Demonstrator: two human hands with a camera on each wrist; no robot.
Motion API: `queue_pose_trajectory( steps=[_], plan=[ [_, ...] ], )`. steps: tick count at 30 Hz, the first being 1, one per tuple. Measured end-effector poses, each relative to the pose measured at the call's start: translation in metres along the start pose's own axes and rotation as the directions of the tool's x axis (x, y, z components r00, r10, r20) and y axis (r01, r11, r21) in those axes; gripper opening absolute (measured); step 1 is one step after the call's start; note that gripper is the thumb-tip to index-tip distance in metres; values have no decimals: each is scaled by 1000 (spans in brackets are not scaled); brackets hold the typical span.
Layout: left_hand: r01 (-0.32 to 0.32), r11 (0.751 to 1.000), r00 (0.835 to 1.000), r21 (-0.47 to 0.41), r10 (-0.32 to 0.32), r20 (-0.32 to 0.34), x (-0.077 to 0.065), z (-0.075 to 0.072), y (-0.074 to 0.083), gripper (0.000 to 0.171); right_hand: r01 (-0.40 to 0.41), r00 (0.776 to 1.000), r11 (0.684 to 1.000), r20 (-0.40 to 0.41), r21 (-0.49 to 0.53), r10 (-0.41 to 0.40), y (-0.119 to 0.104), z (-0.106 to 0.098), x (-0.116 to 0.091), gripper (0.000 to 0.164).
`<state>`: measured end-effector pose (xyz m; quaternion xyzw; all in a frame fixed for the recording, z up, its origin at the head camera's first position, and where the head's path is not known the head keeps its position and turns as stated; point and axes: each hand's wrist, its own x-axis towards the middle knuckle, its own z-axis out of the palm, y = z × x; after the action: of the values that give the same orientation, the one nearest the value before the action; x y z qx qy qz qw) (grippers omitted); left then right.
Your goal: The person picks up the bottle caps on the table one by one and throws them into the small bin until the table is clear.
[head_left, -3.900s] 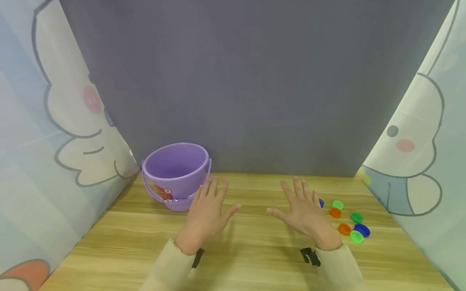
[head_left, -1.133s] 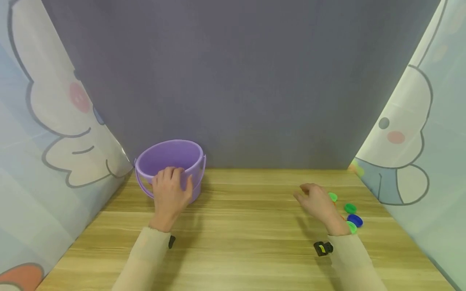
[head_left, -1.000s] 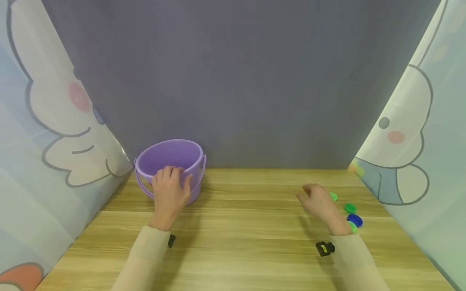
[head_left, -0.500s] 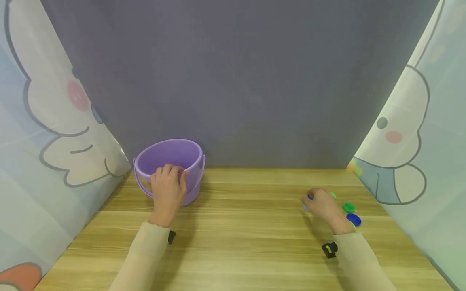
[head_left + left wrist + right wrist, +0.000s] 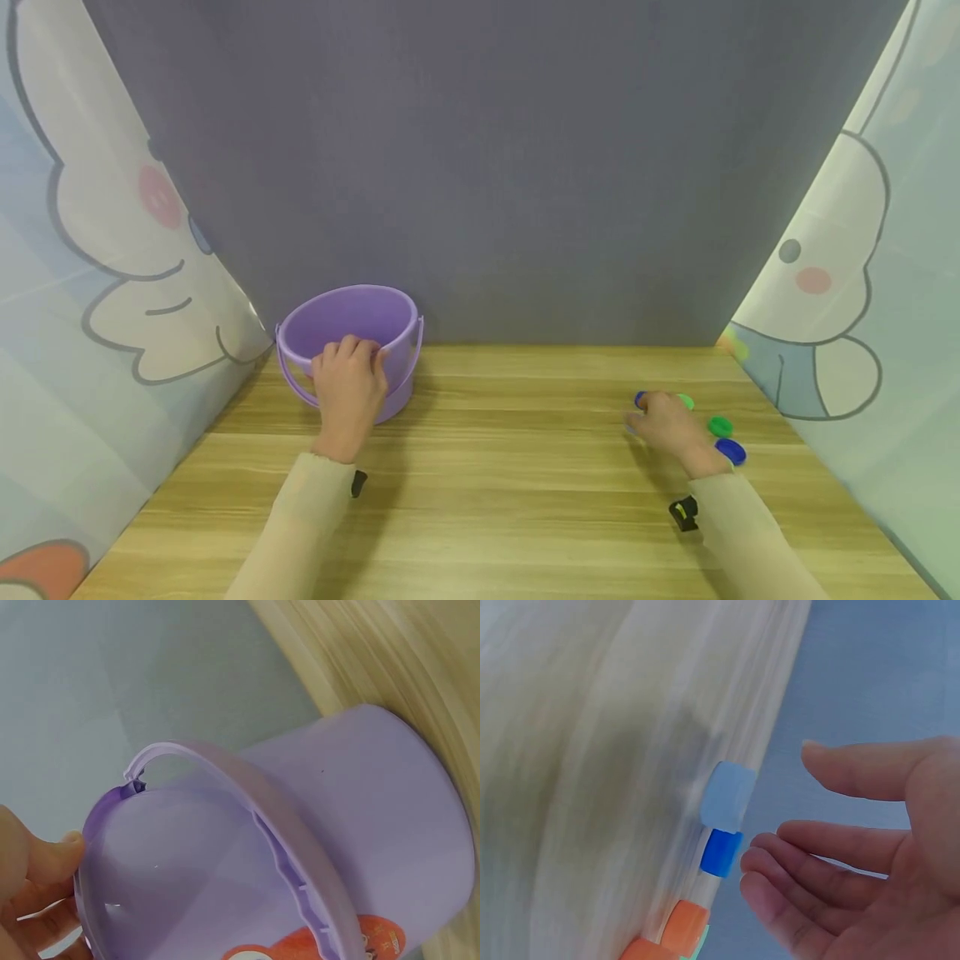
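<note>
My left hand (image 5: 347, 392) grips the near rim of a purple plastic bucket (image 5: 399, 375). In the left wrist view, the thumb (image 5: 64, 855) presses the rim and the other fingers curl at the bucket's edge. On the right, my right hand (image 5: 669, 423) hovers by several small coloured bottle caps. Its fingers are loosely bent, holding nothing, as the right wrist view shows. Nearest to them there are a light blue cap (image 5: 728, 796) and a blue cap (image 5: 721, 853). Two orange caps (image 5: 684, 928) appear lower in that view; the hand hides them in the head view.
A green cap (image 5: 720, 427), a dark blue cap (image 5: 730, 452) and a light green cap (image 5: 686, 402) lie around the right hand. The wooden table (image 5: 510, 467) ends at a grey back panel (image 5: 495, 183). Cartoon-printed cloths flank both sides.
Both hands were spread over the table earlier. The left has gone to the bucket and taken its rim; the right has reached the caps, lately shifting slightly right and uncovering blue ones.
</note>
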<state>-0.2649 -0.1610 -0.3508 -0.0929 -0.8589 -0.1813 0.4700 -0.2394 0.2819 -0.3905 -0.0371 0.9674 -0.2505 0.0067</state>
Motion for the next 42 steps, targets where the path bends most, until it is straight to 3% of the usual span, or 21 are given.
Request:
queue_pose_trajectory(
  steps=[5, 12, 18, 25, 42],
  plan=[
    [-6, 1000, 1000, 11, 6, 3, 0, 0, -1, 14, -39, 998, 999, 53, 24, 38, 4, 2, 2, 49],
    [-2, 1000, 999, 12, 1, 35, 1, 1, -1, 14, -58, 997, 998, 48, 5, 58, 7, 8, 6, 21],
    [-7, 1000, 999, 29, 5, 54, 2, 1, 0, 12, -34, 999, 999, 29, -27, 35, 10, 10, 8, 33],
    [4, 1000, 998, 13, -5, 67, 2, 1, 0, 11, -20, 1000, 997, 10, -79, 21, 16, 14, 12, 26],
    [13, 999, 994, -30, -10, 112, 4, -3, -4, 8, -37, 999, 999, -9, 1, 37, 7, 15, 9, 23]
  ],
)
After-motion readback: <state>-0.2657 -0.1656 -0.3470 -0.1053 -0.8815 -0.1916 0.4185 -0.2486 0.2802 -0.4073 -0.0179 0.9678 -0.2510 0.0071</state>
